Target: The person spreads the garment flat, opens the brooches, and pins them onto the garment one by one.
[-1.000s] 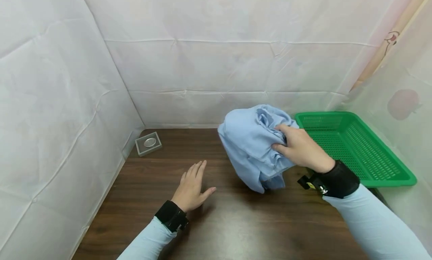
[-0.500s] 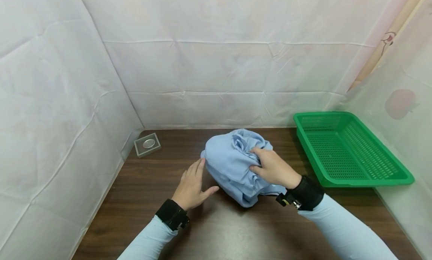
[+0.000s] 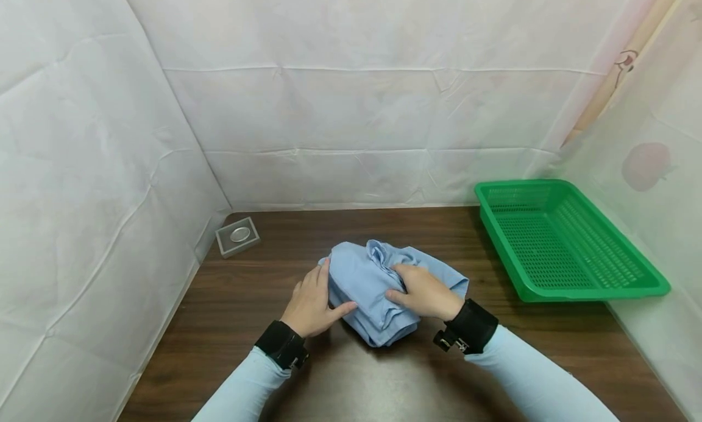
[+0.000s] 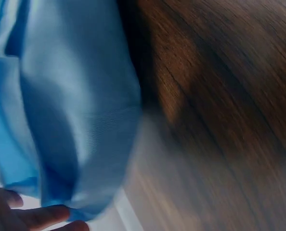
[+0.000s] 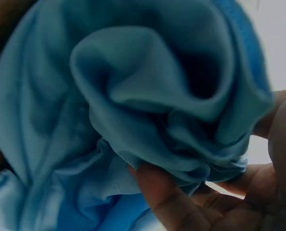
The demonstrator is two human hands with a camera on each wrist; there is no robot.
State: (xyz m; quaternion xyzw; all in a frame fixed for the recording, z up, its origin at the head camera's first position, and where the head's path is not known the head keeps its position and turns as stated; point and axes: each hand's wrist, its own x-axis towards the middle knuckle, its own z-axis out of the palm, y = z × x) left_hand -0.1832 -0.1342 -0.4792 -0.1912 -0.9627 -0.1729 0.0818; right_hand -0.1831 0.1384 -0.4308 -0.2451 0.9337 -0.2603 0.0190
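A crumpled light blue cloth garment (image 3: 359,282) lies in a loose bundle over the middle of the wooden table (image 3: 285,239) in the head view. My right hand (image 3: 428,293) grips a gathered fold of it from above, thumb and fingers pinching the fabric. In the right wrist view, the fingers (image 5: 162,192) press into the bunched folds of the cloth. My left hand (image 3: 312,303) lies along the bundle's left side with fingers straight and thumb spread. Its fingertips (image 4: 49,216) are right at the cloth's edge in the left wrist view.
On the right of the table stands a green plastic basket (image 3: 592,295) with perforated sides. At the far left corner sits a small grey square box (image 3: 237,236) with a silvery oval on it. White sheeting (image 3: 329,117) hangs at the back and both sides.
My right hand has brought the garment left and nearer, away from beside the basket and down to the table by my left hand. The left hand has hardly moved.
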